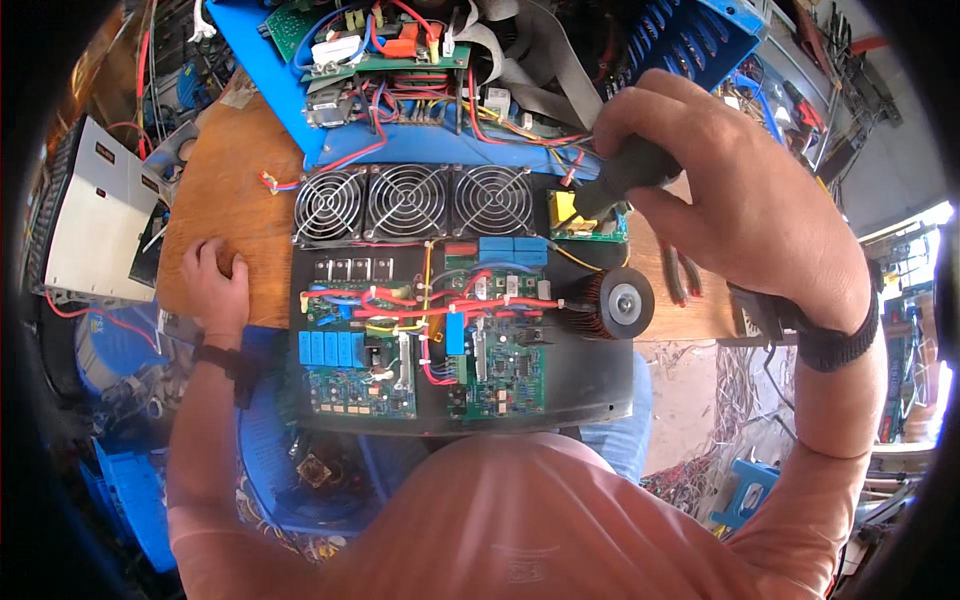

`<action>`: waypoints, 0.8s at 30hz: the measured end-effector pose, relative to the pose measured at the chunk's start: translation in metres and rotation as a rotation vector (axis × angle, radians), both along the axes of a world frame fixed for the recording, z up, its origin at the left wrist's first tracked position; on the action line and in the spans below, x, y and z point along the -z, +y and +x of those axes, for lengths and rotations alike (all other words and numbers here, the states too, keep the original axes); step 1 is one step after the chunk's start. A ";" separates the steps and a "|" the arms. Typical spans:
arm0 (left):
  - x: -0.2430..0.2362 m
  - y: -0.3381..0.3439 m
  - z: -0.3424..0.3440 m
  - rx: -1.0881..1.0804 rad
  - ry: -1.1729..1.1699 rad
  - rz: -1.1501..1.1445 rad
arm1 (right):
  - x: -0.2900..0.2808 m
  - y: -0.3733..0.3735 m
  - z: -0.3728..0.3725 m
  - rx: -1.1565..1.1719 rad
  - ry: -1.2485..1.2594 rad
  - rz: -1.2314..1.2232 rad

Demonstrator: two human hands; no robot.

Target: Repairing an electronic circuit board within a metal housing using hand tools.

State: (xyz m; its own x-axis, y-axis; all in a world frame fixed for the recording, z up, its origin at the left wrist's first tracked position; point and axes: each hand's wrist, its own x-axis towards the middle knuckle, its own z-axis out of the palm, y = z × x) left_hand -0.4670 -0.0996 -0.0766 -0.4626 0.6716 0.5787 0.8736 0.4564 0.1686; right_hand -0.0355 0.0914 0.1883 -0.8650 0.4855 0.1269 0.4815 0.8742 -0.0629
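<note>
Right hand (715, 165) wraps round a dark tool (642, 170), likely a screwdriver, over the small board (606, 227) beside the fans (408, 202); tip contact unclear. Left hand (215, 288) rests, fingers loosely bent, on the table (240, 170). Probably screw work; next move calls for steady, aligned pressure.

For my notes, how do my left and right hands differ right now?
Your right hand grips a dark-handled tool; your left hand shows no tool. Your left hand rests on the wooden table, while your right hand is near the small green board. Your right hand looks larger in the picture than your left. Both wear dark wristbands.
</note>
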 end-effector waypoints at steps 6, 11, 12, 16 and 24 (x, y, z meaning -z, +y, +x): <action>-0.004 -0.001 0.002 -0.050 0.129 -0.058 | -0.026 -0.008 0.041 0.031 0.257 -0.088; 0.002 -0.003 -0.010 -0.105 0.181 -0.124 | -0.013 -0.011 0.109 0.448 0.383 0.011; 0.006 -0.001 -0.013 -0.108 0.123 -0.103 | 0.000 -0.011 0.123 0.585 0.382 0.073; 0.015 -0.002 -0.021 -0.116 0.149 -0.078 | 0.086 0.007 0.164 0.728 0.407 0.178; 0.000 -0.004 -0.005 -0.160 0.089 -0.195 | 0.190 0.026 0.179 0.823 0.248 0.053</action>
State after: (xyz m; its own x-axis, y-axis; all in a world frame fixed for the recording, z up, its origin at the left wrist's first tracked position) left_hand -0.4716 -0.1035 -0.0763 -0.5249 0.6965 0.4892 0.7950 0.6065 -0.0105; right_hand 0.1431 0.1178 -0.0021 -0.1847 0.9342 0.3053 0.9411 0.2577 -0.2190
